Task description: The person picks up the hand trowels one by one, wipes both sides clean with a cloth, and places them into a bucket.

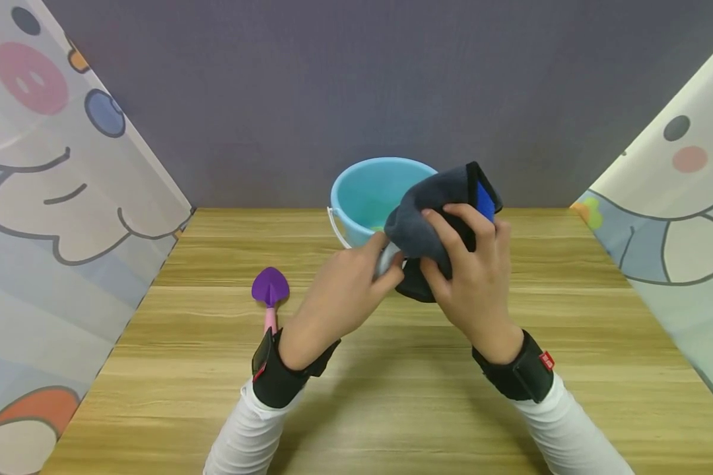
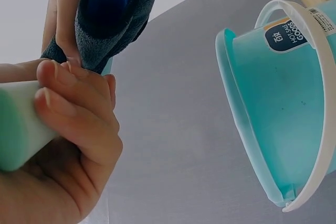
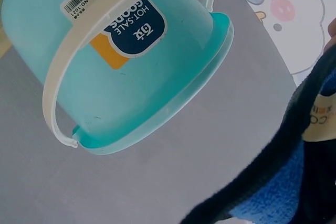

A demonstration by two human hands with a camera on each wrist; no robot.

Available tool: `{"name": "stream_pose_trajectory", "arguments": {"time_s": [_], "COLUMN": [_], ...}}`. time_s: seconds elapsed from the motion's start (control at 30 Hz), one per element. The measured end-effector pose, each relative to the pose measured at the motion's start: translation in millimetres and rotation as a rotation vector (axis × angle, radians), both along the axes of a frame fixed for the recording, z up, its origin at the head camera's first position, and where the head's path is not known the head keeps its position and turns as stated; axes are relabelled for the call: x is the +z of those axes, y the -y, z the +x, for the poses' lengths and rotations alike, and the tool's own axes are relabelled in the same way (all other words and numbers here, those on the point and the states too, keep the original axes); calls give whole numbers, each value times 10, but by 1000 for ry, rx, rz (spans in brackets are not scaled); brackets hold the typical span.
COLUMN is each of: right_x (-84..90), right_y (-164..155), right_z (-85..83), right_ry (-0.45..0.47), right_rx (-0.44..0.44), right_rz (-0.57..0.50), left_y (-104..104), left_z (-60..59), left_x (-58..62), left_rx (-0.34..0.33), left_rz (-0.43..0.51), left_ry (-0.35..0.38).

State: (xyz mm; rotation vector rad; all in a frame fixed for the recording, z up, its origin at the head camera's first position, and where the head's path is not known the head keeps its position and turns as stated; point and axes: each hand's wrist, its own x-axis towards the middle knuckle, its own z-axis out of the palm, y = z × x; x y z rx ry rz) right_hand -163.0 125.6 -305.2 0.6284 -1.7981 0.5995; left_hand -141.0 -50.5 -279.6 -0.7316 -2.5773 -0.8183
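My left hand [image 1: 356,284] grips a pale green and white handle-like object [image 2: 21,129]; only its end shows. My right hand [image 1: 463,257] holds a dark grey cloth [image 1: 434,211] with a blue patch, wrapped over the far end of that object. Both hands hover above the wooden table [image 1: 392,396], just in front of a light blue bucket [image 1: 374,191] with a white handle [image 2: 320,129]. The cloth [image 3: 294,171] fills the lower right of the right wrist view, where a beige label shows on it. In the left wrist view the cloth [image 2: 115,14] hangs right above my left fingers [image 2: 73,103].
A purple toy shovel [image 1: 270,288] with a pink handle lies on the table left of my left hand. Cartoon-printed panels [image 1: 65,198] wall in both sides, and a grey wall [image 1: 356,79] stands behind the bucket. The bucket [image 3: 115,61] carries a dark blue and orange label.
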Motion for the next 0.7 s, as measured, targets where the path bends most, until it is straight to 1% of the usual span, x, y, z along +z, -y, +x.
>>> {"name": "stream_pose_trajectory", "arguments": {"time_s": [0.53,0.7], "right_x": [28,48], "right_y": [-36,-57], "right_z": [-21,-45], "right_ry": [-4,-5], "right_rx": [-39,-47], "right_rz": [-64,-76], "left_y": [6,8], "left_z": [2,9], "left_x": [-1,15], "left_rx": [6,29], "left_rz": [-21,-21], "left_ry": [-13,21]}}
